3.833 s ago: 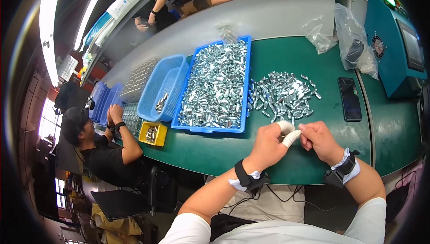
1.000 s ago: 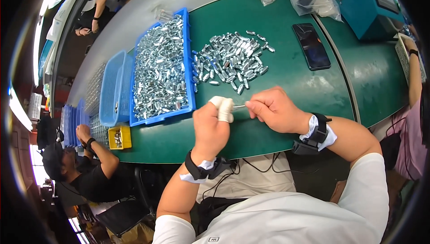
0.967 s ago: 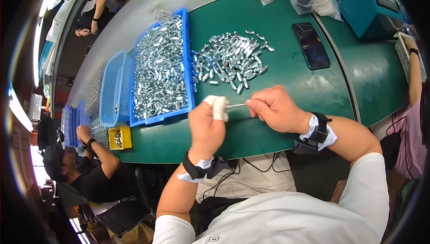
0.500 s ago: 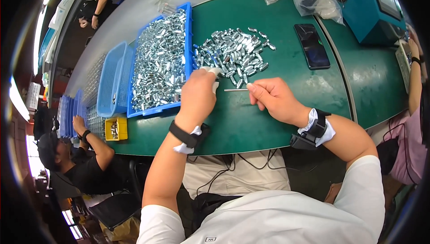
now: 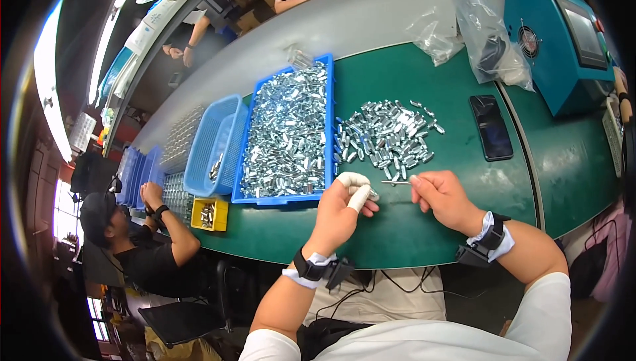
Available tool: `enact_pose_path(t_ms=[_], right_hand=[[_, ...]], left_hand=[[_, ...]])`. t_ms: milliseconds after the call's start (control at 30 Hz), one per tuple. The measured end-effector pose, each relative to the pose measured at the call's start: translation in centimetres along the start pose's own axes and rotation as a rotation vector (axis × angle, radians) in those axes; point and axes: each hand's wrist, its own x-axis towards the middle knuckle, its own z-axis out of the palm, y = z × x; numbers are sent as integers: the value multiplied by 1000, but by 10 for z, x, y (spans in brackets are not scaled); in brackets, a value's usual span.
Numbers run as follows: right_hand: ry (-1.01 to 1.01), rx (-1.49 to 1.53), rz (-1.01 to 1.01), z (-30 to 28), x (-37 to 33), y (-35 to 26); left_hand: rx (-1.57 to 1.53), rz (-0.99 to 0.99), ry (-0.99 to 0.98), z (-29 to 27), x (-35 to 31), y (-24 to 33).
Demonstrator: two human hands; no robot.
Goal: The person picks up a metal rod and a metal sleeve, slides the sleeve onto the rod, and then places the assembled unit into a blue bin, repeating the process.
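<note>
My left hand (image 5: 341, 210), with white covers on its thumb and forefinger, pinches a small shiny metal fitting (image 5: 373, 195). Facing it, my right hand (image 5: 445, 196) is closed on the end of a thin metal rod (image 5: 395, 182), whose free end points left, close to the fitting but apparently apart from it. Just beyond both hands a loose pile of similar metal fittings (image 5: 391, 137) lies on the green table (image 5: 457, 145). To the left stands a blue tray (image 5: 283, 200) heaped with more of them.
Left of the tray are a light-blue basket (image 5: 199, 174) and a yellow bin (image 5: 219, 223) holding metal parts. A phone (image 5: 491, 129) lies to the right, near a teal machine (image 5: 553, 49) and plastic bags (image 5: 487, 43). Another person (image 5: 156, 228) sits at the left.
My left hand has come away from the pile's edge and turned, now showing a fitting between its fingers near the rod. The whole view has shifted; my right hand keeps the rod.
</note>
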Motion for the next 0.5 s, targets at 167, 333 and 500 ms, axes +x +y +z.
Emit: enact_pose_path(t_ms=[167, 333, 500], right_hand=[[-38, -67, -9, 5, 2, 0], [-59, -125, 9, 4, 2, -2], [-76, -152, 4, 4, 1, -2]], left_hand=[[-190, 63, -78, 1, -14, -12], [-234, 103, 3, 6, -13, -21], [-299, 119, 8, 10, -13, -24]])
